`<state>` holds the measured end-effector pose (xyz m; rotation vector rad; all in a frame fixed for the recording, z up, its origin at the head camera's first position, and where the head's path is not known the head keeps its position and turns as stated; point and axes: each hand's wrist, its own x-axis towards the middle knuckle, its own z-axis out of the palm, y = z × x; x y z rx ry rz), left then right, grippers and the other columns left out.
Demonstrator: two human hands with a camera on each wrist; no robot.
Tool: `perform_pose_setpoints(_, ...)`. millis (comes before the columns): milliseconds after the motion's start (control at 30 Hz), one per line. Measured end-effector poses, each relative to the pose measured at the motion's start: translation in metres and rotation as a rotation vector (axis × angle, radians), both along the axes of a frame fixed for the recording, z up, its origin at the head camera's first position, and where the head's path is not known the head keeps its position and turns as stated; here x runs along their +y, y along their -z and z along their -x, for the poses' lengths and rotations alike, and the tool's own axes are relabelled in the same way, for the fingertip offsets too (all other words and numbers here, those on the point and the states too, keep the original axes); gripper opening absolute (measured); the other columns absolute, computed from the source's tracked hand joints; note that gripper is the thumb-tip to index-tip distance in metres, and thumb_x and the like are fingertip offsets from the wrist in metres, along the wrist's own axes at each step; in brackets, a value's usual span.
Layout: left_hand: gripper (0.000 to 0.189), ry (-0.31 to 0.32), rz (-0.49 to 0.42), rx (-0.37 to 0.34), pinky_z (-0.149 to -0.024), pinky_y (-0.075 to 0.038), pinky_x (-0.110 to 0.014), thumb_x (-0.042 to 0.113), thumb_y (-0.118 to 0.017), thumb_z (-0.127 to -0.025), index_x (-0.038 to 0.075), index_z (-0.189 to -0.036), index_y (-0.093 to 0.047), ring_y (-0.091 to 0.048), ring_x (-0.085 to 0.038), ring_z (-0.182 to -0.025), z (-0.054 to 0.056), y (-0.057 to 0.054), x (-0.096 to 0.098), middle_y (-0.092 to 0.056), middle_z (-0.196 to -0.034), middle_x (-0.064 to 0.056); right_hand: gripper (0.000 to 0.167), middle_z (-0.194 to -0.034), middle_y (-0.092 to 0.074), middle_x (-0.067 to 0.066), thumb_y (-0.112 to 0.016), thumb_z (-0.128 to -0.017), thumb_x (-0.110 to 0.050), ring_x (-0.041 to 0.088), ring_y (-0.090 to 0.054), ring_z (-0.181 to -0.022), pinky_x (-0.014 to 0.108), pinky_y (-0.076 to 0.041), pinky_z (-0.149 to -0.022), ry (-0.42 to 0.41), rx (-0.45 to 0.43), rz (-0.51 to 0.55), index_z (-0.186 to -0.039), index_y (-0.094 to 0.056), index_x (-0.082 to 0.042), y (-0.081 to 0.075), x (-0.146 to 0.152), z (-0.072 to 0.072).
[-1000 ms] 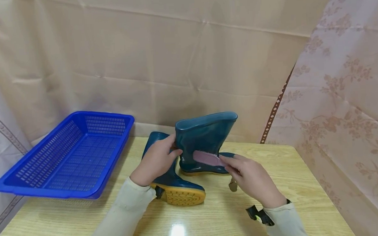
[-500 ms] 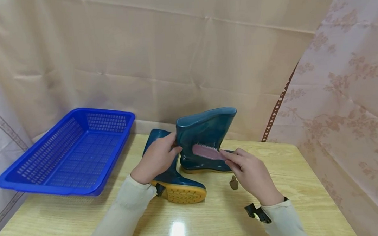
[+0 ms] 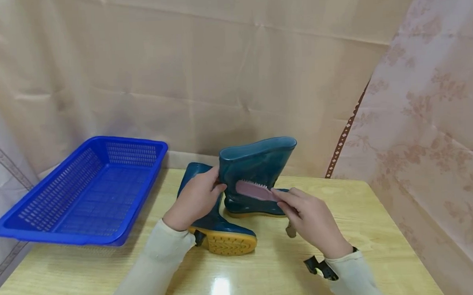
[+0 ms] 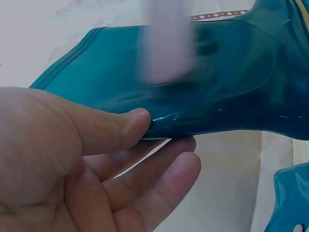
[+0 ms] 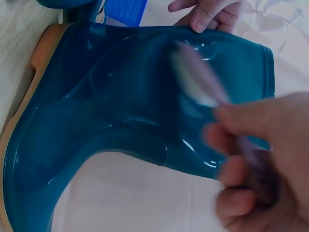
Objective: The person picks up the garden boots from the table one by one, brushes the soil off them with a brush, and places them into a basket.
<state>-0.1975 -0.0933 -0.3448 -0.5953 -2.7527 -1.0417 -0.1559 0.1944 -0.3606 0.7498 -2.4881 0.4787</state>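
Note:
A teal rubber boot (image 3: 257, 164) stands upright on its yellow sole, toe pointing right. My left hand (image 3: 196, 195) pinches the back edge of its shaft, thumb on the near side and fingers behind, as the left wrist view shows. In my right hand (image 3: 312, 219) is the handle of a pink scrub brush (image 3: 254, 190) with white bristles. The brush head lies at the side of the boot's shaft, blurred in both wrist views. A second teal boot (image 3: 213, 221) lies tipped beneath my left hand, its yellow tread facing me.
To the left sits a blue plastic basket (image 3: 121, 234) with slotted walls. A small brown object (image 3: 290, 230) lies on the wooden table (image 3: 367, 230) beside my right hand, partly hidden by it. Beige cloth (image 3: 233, 77) hangs behind the table, and floral cloth (image 3: 443, 156) on the right.
The brush has moved in short strokes along the boot's shaft, up and then slightly left, with my right hand. My left hand keeps its hold on the boot.

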Motion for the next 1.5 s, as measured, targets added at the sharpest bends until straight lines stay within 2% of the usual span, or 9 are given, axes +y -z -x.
perform_pose_setpoints(100,0.012,0.008,-0.002,-0.002,-0.091,-0.058,-0.046,0.014,-0.06,-0.106,0.016,-0.118,-0.061,-0.071,-0.024,-0.107,-0.0005,0.0014,0.001,-0.074,-0.12,-0.006,0.043,-0.083,-0.062,-0.009,-0.077,-0.092,-0.002,0.001,-0.038,-0.059,0.016,-0.033,-0.051,-0.051,0.14,0.104,-0.132,-0.072,-0.014,0.0012,-0.0004,-0.0012)
perform_pose_setpoints(200,0.012,0.006,-0.003,0.014,-0.091,-0.058,-0.047,0.014,-0.059,-0.106,0.016,-0.118,-0.06,-0.071,-0.024,-0.107,0.0004,0.0008,0.0015,-0.073,-0.121,-0.007,0.044,-0.083,-0.063,-0.008,-0.078,-0.09,0.0,0.001,-0.038,-0.059,0.015,-0.032,-0.05,-0.066,0.174,0.129,-0.131,-0.073,-0.014,0.0001,-0.0004,-0.0007)
perform_pose_setpoints(400,0.013,0.007,0.002,0.023,-0.09,-0.058,-0.047,0.013,-0.059,-0.106,0.016,-0.119,-0.06,-0.071,-0.024,-0.107,0.0009,0.0003,0.0001,-0.073,-0.12,-0.006,0.039,-0.073,-0.049,-0.013,-0.076,-0.095,-0.009,0.002,-0.035,-0.056,0.021,-0.033,-0.048,-0.004,-0.018,0.016,-0.132,-0.073,-0.02,0.0017,-0.0011,0.0007)
perform_pose_setpoints(700,0.011,-0.01,-0.022,0.01,-0.077,-0.056,-0.039,0.014,-0.06,-0.106,0.015,-0.116,-0.06,-0.069,-0.019,-0.094,-0.0005,0.005,-0.0008,-0.074,-0.114,-0.005,0.031,-0.07,-0.061,-0.012,-0.072,-0.097,-0.009,0.004,-0.037,-0.051,0.023,-0.032,-0.047,0.103,-0.241,-0.107,-0.127,-0.076,-0.019,0.0052,-0.0002,0.0034)
perform_pose_setpoints(800,0.009,-0.01,-0.022,0.013,-0.077,-0.056,-0.038,0.014,-0.061,-0.106,0.014,-0.115,-0.059,-0.069,-0.019,-0.093,-0.0003,0.0054,-0.0012,-0.073,-0.111,-0.005,0.034,-0.071,-0.057,-0.015,-0.074,-0.096,-0.011,0.002,-0.037,-0.053,0.022,-0.034,-0.048,0.065,-0.187,-0.115,-0.129,-0.075,-0.021,0.0046,0.0009,0.0017)
perform_pose_setpoints(1000,0.01,-0.027,-0.039,-0.031,-0.061,-0.044,-0.034,0.019,-0.061,-0.106,0.012,-0.106,-0.054,-0.055,-0.019,-0.07,-0.0004,0.0019,-0.0002,-0.06,-0.083,-0.003,0.042,-0.075,-0.051,-0.015,-0.076,-0.095,-0.012,0.0,-0.037,-0.058,0.019,-0.035,-0.051,-0.099,0.025,-0.092,-0.135,-0.07,-0.022,0.0027,-0.0003,0.0001)
perform_pose_setpoints(1133,0.013,-0.027,-0.033,-0.036,-0.059,-0.04,-0.033,0.02,-0.062,-0.106,0.011,-0.103,-0.053,-0.052,-0.02,-0.067,-0.001,0.0011,0.0,-0.055,-0.078,-0.004,0.042,-0.075,-0.052,-0.013,-0.077,-0.093,-0.011,0.0,-0.037,-0.057,0.018,-0.035,-0.05,-0.082,0.056,-0.089,-0.134,-0.072,-0.02,0.0043,-0.0018,0.0006)
perform_pose_setpoints(1333,0.011,-0.027,-0.015,-0.022,-0.059,-0.041,-0.033,0.019,-0.061,-0.106,0.011,-0.104,-0.054,-0.052,-0.019,-0.067,-0.0012,0.0023,-0.0003,-0.056,-0.078,-0.003,0.03,-0.068,-0.056,-0.015,-0.077,-0.094,-0.011,0.003,-0.037,-0.054,0.021,-0.034,-0.049,0.058,-0.129,-0.15,-0.123,-0.078,-0.018,0.0068,-0.0006,0.003)
perform_pose_setpoints(1500,0.011,-0.024,-0.013,-0.024,-0.058,-0.04,-0.032,0.019,-0.061,-0.106,0.011,-0.103,-0.054,-0.051,-0.019,-0.066,-0.001,0.0013,-0.0002,-0.054,-0.076,-0.003,0.029,-0.071,-0.061,-0.014,-0.075,-0.095,-0.012,0.004,-0.04,-0.055,0.022,-0.035,-0.049,0.095,-0.228,-0.167,-0.123,-0.078,-0.019,0.0063,-0.0009,0.003)
